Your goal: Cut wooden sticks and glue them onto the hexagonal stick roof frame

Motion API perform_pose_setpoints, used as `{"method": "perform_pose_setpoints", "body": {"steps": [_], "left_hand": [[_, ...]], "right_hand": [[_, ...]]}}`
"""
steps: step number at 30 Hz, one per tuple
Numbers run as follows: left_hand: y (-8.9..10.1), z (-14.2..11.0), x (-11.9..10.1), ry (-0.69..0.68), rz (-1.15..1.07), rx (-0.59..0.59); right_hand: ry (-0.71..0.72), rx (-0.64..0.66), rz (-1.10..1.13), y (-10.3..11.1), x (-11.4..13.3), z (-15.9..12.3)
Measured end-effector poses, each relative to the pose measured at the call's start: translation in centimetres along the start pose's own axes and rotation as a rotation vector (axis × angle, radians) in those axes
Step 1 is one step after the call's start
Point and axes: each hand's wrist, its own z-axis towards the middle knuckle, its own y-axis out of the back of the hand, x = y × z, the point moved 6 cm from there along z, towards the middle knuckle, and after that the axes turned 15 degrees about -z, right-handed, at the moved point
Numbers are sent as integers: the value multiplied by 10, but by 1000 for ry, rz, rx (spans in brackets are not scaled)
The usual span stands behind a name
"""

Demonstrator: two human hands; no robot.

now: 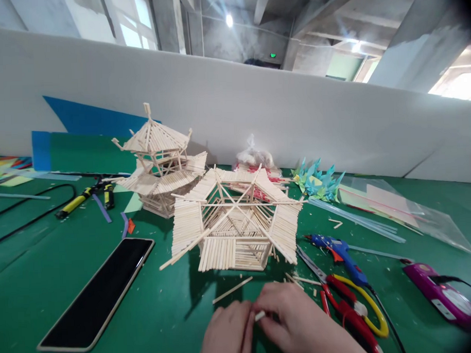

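Note:
My left hand (226, 332) and my right hand (290, 316) meet low in the head view, fingers closed around a small wooden stick (259, 315). Only a short pale end of it shows; my fingers hide the rest. Just beyond them stands a pavilion-like model built of wooden sticks (218, 253), with slanted roof panels around an open centre and crossed sticks on top. One panel at the front is only partly covered with sticks. A loose stick (232, 290) lies on the green tabletop in front of the model.
Behind left stands a tiered stick pagoda (157, 138). A phone (98, 297) lies left, pliers (80, 201) farther back. Scissors (314, 264), a blue glue gun (340, 252), red-handled cutters (354, 321) and a purple device (436, 293) with cords lie right. A white partition (217, 95) closes the back.

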Motion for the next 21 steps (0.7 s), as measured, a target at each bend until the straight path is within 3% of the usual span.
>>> {"method": "perform_pose_setpoints", "body": {"steps": [3, 6, 14, 21], "left_hand": [[-4, 12, 8, 95, -105, -91], [-7, 21, 15, 177, -239, -159], [0, 16, 15, 416, -624, -266], [-8, 9, 8, 642, -977, -261]], "right_hand": [[-172, -144, 177, -3, -11, 11], [-269, -204, 272, -12, -15, 18], [-285, -328, 610, -23, -15, 11], [-291, -394, 627, -9, -14, 13]]}}
